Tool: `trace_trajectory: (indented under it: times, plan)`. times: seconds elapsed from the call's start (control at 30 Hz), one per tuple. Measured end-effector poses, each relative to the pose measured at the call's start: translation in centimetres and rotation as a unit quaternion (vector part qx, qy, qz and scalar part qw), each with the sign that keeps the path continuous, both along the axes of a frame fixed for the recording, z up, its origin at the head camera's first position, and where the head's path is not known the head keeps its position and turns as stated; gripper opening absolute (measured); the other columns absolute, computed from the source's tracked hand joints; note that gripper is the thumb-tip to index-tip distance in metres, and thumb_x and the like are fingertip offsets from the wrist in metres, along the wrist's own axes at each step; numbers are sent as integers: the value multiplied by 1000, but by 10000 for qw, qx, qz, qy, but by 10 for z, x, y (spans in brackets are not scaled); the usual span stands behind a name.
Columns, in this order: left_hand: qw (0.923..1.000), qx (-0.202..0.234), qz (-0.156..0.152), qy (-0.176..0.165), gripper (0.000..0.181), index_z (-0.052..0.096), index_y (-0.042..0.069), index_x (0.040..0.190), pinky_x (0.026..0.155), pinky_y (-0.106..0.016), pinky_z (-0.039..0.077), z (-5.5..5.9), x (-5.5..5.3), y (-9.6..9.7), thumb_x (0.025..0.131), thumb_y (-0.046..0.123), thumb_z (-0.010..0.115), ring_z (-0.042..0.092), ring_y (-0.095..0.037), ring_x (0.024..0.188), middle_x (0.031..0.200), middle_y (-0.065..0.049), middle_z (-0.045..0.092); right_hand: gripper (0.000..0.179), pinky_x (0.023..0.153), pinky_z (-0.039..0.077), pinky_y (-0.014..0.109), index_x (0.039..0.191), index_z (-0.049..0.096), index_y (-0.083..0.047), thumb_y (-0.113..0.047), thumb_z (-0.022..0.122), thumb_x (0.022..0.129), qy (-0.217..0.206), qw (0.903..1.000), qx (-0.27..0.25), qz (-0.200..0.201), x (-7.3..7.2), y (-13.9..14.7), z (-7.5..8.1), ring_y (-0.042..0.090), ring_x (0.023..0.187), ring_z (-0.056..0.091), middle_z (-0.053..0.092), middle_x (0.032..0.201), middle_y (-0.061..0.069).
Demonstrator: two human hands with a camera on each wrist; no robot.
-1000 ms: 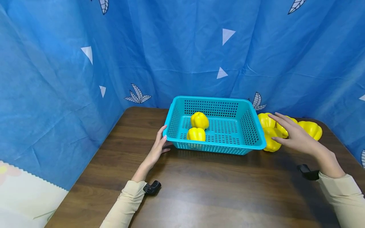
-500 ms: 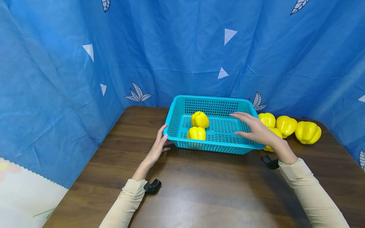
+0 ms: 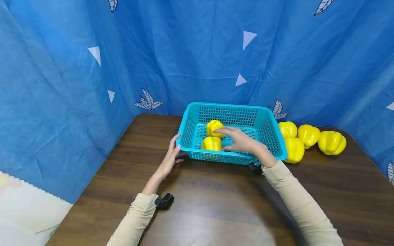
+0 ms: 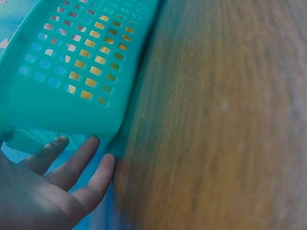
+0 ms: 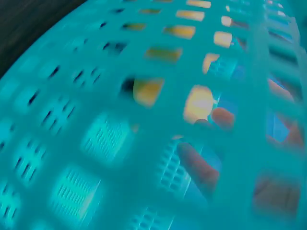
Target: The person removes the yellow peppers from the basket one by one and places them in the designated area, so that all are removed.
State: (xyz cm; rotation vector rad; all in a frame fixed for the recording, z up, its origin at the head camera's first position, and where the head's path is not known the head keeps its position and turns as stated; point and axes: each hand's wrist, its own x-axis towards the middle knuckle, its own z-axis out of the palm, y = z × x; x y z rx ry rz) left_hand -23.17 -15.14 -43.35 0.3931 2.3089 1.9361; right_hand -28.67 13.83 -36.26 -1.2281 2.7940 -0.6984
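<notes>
A turquoise perforated plastic basket (image 3: 227, 106) stands on the table, with two yellow bell peppers at its left: a rear one (image 3: 212, 127) and a front one (image 3: 211, 144). My left hand (image 3: 166, 162) touches the basket's left end near the front corner; in the left wrist view its extended fingers (image 4: 79, 165) lie against the end wall. Over the basket's inside, my right hand (image 3: 242, 141) reaches left, thumb and fingers spread beside the peppers, holding nothing. Through the front wall's holes in the right wrist view, its fingers (image 5: 199, 165) show blurred.
Several more yellow bell peppers (image 3: 294, 150) lie on the brown wooden table (image 3: 203, 201) just right of the basket. A blue patterned curtain (image 3: 197, 51) hangs behind and along the left side. A pale cloth (image 3: 27, 208) shows at lower left.
My right hand has travelled left, from above the peppers beside the basket to the peppers inside it, holding nothing. The left hand and the basket have stayed in place.
</notes>
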Motion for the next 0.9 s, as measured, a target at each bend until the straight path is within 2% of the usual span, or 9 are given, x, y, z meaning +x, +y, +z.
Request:
trace_trajectory:
  times: [0.17,0.37,0.53,0.67,0.9]
  plan:
    - [10000,-2,12,16,49,7,35,148,100,-63,38,2,-1,0,101,38,23,45,-45,126,155,-12,8,61,94,49,47,133,50,-5,-9,74,78,-230,9992,267,182,-3,-17,0,35,121,49,53,134,17]
    - [10000,-26,6,-6,50,7,34,148,100,-63,38,1,0,0,101,38,23,45,-44,126,155,-12,8,59,91,50,43,133,49,-7,-10,72,79,-607,9962,611,87,-6,-27,-3,34,115,51,53,132,17]
    - [10000,-11,1,-1,50,7,34,148,100,-62,38,0,0,0,101,38,23,45,-44,126,156,-11,8,63,88,52,40,135,47,-10,0,70,77,-765,9947,680,-71,-10,-31,-8,31,111,52,53,132,16]
    - [10000,-14,26,35,50,7,34,148,100,-62,39,1,0,0,101,38,23,46,-44,125,155,-12,8,65,86,53,38,136,46,-12,1,70,77,-731,9949,694,-57,-11,-33,-11,29,107,53,55,128,15]
    - [10000,-16,-4,47,50,7,33,148,100,-62,38,0,1,1,101,37,23,46,-45,125,156,-12,6,61,83,54,37,131,50,-8,-7,75,76,-344,9974,624,76,-10,-31,-11,29,99,57,60,119,16]
